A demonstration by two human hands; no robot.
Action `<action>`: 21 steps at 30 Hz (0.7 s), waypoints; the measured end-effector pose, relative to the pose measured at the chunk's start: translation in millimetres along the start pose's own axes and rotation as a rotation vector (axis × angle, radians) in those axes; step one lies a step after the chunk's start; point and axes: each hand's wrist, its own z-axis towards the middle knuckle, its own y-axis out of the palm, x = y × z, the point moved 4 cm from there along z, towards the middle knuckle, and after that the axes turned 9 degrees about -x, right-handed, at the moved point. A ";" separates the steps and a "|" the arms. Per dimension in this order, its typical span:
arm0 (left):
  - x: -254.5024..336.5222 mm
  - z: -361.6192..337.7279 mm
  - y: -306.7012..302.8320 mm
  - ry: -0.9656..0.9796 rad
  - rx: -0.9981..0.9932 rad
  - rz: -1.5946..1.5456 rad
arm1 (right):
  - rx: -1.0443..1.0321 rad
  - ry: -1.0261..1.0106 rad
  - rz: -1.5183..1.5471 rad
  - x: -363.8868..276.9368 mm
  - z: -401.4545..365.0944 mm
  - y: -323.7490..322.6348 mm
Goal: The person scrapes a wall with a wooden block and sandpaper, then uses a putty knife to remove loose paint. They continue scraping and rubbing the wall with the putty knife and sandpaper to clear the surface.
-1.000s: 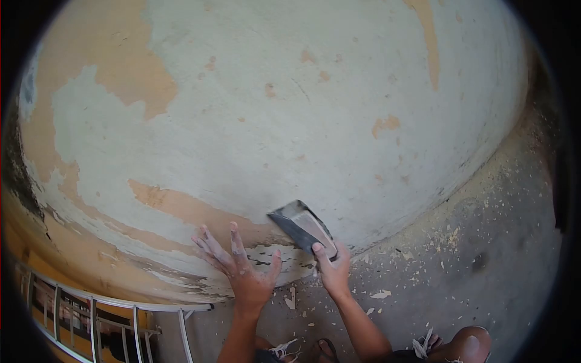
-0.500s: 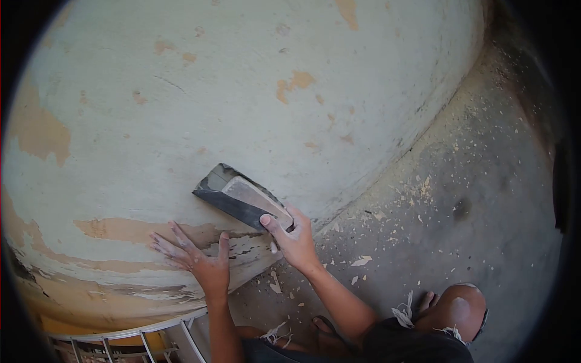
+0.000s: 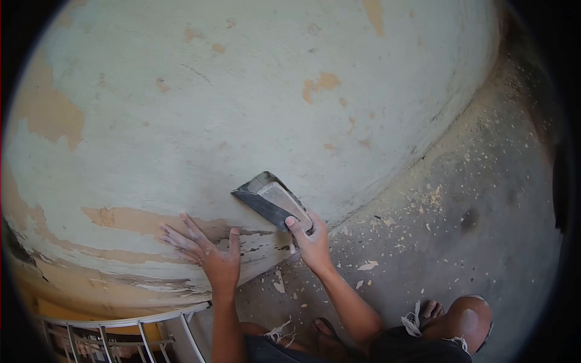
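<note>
My right hand [image 3: 311,242] grips the lower end of a sanding block [image 3: 284,204] wrapped in dark sandpaper, its thumb on the near edge. The block lies slantwise against a pale green wall [image 3: 200,133] whose paint is worn through in tan patches. Lower and to the left, my left hand [image 3: 209,251] rests on the same wall, fingers spread and dusted white, holding nothing. Beneath that palm the surface is streaked with dark, peeling paint.
At the lower left stands a metal ladder [image 3: 142,320]. Grey concrete floor [image 3: 436,260] runs along the wall's base, strewn with paint flakes [image 3: 367,265]. My knee [image 3: 463,323] and sandalled foot [image 3: 327,330] show at the bottom.
The sanding block in my right hand has moved right and slightly down along the wall. The whole view has shifted a little, while my left hand stays spread on the wall.
</note>
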 end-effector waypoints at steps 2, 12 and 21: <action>1.2 1.4 -2.4 -0.029 -0.014 0.000 | 0.011 -0.019 -0.017 -7.7 0.3 6.3; -3.0 2.4 0.4 -0.016 -0.037 -0.017 | 0.005 0.002 -0.054 -13.6 1.1 4.4; -4.6 5.5 5.9 -0.014 -0.004 0.001 | 0.025 -0.008 -0.024 -13.3 -1.2 12.5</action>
